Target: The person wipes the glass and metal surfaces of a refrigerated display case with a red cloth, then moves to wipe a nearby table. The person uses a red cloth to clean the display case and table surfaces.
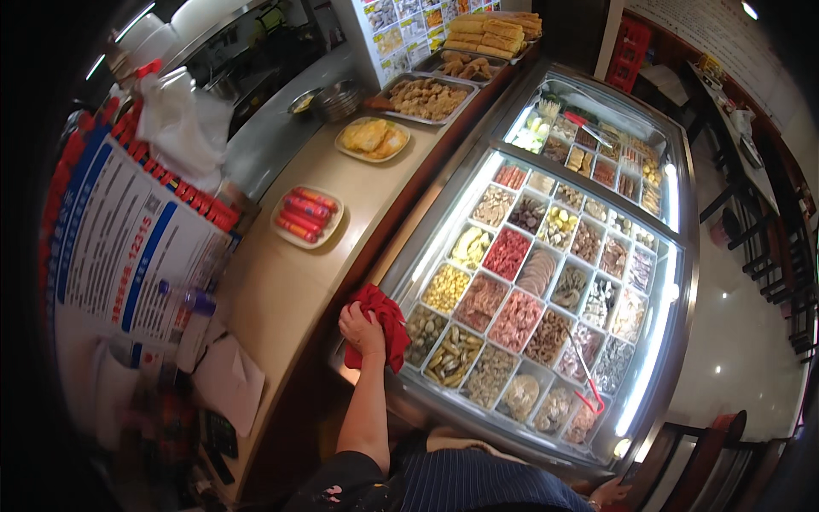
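Observation:
My left hand grips a bunched red cloth. It presses the cloth against the near left corner of a lit, glass-topped display case, beside the wooden counter. My right hand is low at the picture's bottom edge, by the case's near right corner. Its fingers look stretched out, with nothing visible in them. Inside the case stand several white bins of sliced meat, shellfish, corn and other foods. Red-handled tongs lie over the near right bins.
On the counter are a plate of red-wrapped sausages, a plate of yellow fried food and trays of fried pieces. Papers lie near its front end. White plastic bags hang at left. Dark stools line the right.

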`<state>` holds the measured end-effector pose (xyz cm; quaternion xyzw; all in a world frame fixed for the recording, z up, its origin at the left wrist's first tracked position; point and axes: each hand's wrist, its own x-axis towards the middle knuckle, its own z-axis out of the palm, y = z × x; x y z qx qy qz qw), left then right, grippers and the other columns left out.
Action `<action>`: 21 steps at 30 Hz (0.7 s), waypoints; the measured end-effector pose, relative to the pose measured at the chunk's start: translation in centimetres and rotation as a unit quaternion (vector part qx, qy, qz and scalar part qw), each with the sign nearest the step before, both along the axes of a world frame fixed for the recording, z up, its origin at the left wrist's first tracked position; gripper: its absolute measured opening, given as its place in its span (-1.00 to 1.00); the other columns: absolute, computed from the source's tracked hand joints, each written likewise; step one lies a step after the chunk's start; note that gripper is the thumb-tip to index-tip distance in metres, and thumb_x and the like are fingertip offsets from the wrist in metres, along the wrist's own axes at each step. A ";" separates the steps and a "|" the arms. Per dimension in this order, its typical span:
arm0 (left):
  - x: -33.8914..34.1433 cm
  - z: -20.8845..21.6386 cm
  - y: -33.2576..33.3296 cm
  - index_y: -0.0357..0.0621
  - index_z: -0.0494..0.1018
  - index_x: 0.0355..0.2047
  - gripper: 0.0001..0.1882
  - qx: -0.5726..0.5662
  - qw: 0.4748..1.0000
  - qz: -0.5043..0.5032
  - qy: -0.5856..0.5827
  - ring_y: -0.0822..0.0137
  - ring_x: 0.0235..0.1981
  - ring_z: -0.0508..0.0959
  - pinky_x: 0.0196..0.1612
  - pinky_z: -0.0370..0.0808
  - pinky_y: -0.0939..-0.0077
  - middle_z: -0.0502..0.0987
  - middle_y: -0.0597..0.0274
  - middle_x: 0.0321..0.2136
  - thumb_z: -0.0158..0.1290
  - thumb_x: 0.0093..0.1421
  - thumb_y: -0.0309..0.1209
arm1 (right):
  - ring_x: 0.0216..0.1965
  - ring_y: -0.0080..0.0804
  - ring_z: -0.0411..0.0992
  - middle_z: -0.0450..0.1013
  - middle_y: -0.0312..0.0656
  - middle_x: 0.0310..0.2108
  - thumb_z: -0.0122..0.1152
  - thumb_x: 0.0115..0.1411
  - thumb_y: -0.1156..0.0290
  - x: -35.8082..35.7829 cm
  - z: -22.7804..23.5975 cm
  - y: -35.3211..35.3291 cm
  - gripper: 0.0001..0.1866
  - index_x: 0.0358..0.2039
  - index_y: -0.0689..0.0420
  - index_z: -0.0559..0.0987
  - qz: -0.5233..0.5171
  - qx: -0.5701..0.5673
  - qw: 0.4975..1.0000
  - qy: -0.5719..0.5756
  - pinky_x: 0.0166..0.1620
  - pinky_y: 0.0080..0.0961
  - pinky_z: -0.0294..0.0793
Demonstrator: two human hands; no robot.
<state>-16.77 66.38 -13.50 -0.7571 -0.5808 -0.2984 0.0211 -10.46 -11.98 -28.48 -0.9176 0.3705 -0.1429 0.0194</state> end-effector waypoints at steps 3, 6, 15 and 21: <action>5.6 0.5 3.6 -0.04 0.38 -0.14 -0.63 0.007 0.999 -0.052 0.001 -0.04 -0.13 0.39 -0.08 0.37 0.15 0.37 0.02 -0.12 0.14 0.00 -0.38 | 0.11 0.14 0.20 0.19 0.16 0.13 -0.15 0.24 -0.09 0.9 1.4 2.7 -0.29 0.20 0.23 0.17 -0.030 0.020 0.999 0.034 0.13 -0.03 0.20; 12.8 0.9 6.0 -0.08 0.37 -0.12 -0.61 -0.025 0.995 -0.098 0.002 -0.08 -0.14 0.39 -0.09 0.37 0.14 0.38 -0.02 -0.12 0.14 0.00 -0.39 | 0.11 0.14 0.20 0.19 0.16 0.12 -0.15 0.24 -0.09 1.2 4.3 4.9 -0.29 0.19 0.23 0.17 -0.022 -0.023 0.997 0.068 0.13 -0.03 0.20; 34.9 -0.2 15.7 -0.08 0.36 -0.17 -0.64 0.013 0.961 -0.272 -0.046 -0.07 -0.20 0.41 -0.15 0.40 0.13 0.40 0.00 -0.20 0.14 -0.01 -0.38 | 0.09 0.13 0.21 0.20 0.16 0.11 -0.15 0.24 -0.07 3.8 8.8 13.0 -0.31 0.17 0.24 0.19 0.009 -0.098 0.987 0.129 0.12 -0.03 0.20; 48.6 -2.2 22.5 -0.02 0.40 -0.18 -0.70 0.056 0.952 -0.302 0.000 -0.03 -0.22 0.48 -0.19 0.46 0.10 0.42 -0.01 -0.21 0.05 0.08 -0.24 | 0.09 0.13 0.21 0.21 0.16 0.09 -0.15 0.25 -0.06 6.0 9.9 14.8 -0.33 0.15 0.24 0.20 0.047 -0.133 0.979 0.150 0.12 -0.03 0.21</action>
